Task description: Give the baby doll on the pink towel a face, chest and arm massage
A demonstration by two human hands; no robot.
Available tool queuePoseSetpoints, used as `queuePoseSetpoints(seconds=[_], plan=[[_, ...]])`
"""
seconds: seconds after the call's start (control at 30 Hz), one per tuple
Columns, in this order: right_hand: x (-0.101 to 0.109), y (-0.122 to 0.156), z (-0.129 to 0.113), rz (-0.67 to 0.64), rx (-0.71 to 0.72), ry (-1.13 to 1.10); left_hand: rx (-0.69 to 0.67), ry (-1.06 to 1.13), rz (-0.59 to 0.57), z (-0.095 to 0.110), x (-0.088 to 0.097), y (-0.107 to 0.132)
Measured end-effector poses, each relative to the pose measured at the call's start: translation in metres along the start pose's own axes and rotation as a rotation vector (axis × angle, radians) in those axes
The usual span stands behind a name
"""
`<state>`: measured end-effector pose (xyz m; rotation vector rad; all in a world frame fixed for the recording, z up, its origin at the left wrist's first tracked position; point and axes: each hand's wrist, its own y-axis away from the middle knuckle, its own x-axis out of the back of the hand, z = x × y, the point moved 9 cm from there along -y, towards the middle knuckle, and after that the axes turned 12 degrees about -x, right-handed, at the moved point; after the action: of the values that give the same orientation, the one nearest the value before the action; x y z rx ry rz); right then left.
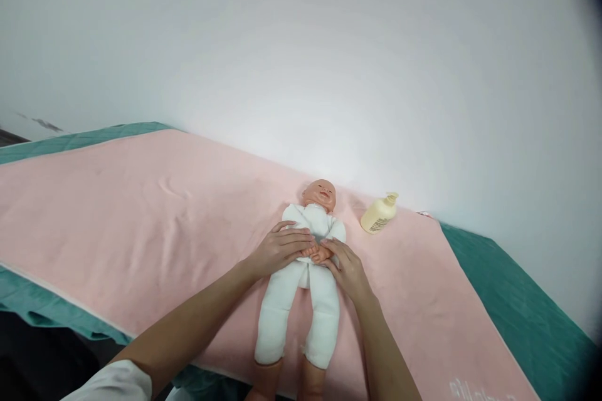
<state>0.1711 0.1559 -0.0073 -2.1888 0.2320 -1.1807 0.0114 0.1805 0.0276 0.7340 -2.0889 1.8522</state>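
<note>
The left hand [282, 249] lies palm down across the middle of the doll [308, 272], fingers nearly straight and a little apart, reaching over the doll's forearm toward its small hands; its palm is hidden, so I cannot tell whether it grips or only rests there. The right hand [348, 270] comes in from the other side of the doll, partly curled, with fingers above and thumb below the doll's other forearm, taking hold of it close to the wrist. Between these 2 hands, the doll's own 2 hands sit together over its belly. The doll lies on its back, directly under both hands, its head beyond them and its 2 legs stretching toward the person, slightly apart. It wears a white top and white trousers, with bare lower legs showing past the cuffs. To the right of the doll's head and shoulder, near but not touching, stands 1 pale yellow pump bottle [379, 215] with dark print on its side. Under the doll spreads a pink sheet [211, 200], wrinkled to the doll's left, and green cloth [498, 288] shows past the sheet's edges on both sides of the doll. Beyond the doll's head rises a white wall [329, 62]. A white sleeve [120, 382] shows on the left arm, lower left of the doll.
</note>
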Motion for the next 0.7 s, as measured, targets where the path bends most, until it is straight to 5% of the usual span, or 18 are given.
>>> queuePoseSetpoints(seconds=[0.13,0.23,0.43,0.6,0.7], plan=[[0.012,0.003,-0.002,0.118,0.026,-0.041,0.026,-0.057,0.062,0.000,0.008,0.003],[0.028,0.004,0.015,0.248,-0.139,-0.120,0.130,-0.092,0.176,-0.008,0.023,0.010],[0.068,0.021,0.069,0.515,-0.711,-0.227,0.786,0.041,0.366,-0.065,0.041,0.056],[0.090,0.043,0.114,0.557,-1.014,-0.196,1.015,0.058,0.529,-0.093,0.066,0.086],[0.090,0.058,0.142,0.493,-1.160,-0.196,1.195,-0.059,0.489,-0.107,0.081,0.109]])
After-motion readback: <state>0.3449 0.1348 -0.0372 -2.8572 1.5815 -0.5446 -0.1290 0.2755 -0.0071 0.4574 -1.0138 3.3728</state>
